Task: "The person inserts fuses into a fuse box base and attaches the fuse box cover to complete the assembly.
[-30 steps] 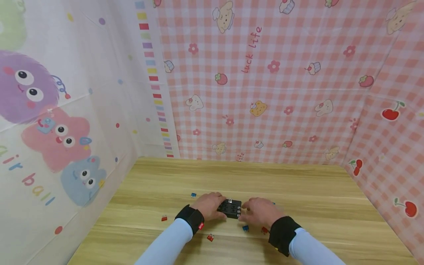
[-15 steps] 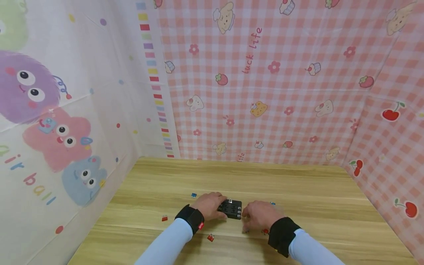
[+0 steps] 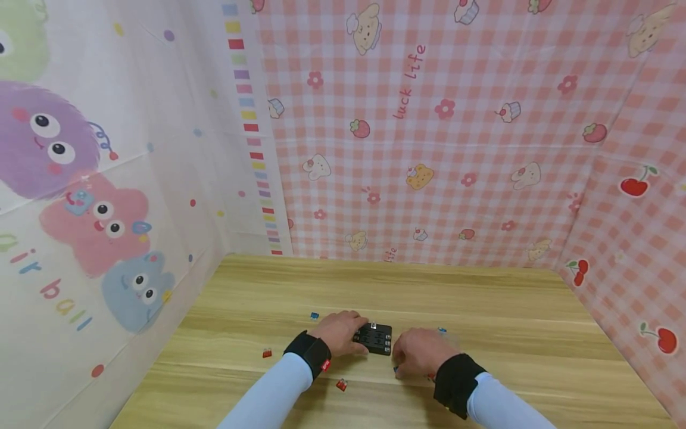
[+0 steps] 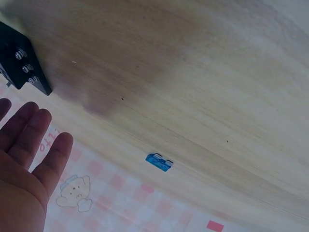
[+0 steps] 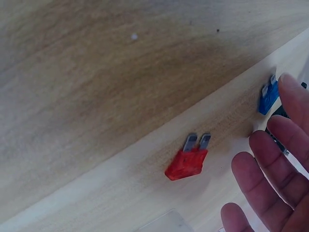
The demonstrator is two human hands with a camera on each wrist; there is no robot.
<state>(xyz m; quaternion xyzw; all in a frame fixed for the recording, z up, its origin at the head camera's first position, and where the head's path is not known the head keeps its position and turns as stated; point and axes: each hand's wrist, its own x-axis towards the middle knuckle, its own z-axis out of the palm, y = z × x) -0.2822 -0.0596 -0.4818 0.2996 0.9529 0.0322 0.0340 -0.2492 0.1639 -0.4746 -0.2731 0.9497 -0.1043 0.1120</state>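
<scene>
A black fuse box (image 3: 379, 339) with metal screw terminals lies on the wooden table in the head view. My left hand (image 3: 339, 335) grips its left end, thumb on the near side and fingers on the far side. Just right of the box, my right hand (image 3: 422, 353) points down at the table. Its thumb and index finger pinch a blue blade fuse (image 5: 268, 98), largely covered by the hand in the head view. A red blade fuse (image 5: 187, 163) lies below the right palm, prongs exposed.
Two more red fuses, one farther left (image 3: 267, 353) and one nearer (image 3: 342, 385), lie around the left forearm. A blue fuse (image 3: 314, 316) sits beyond the left hand, another blue fuse (image 3: 442, 329) behind the right. A clear plastic piece (image 5: 166, 223) shows partly. Patterned cloth (image 3: 418, 143) walls the table.
The right hand has lowered from beside the box's right end toward the table, and its fingers have closed on the blue fuse. The left hand and box have stayed in place.
</scene>
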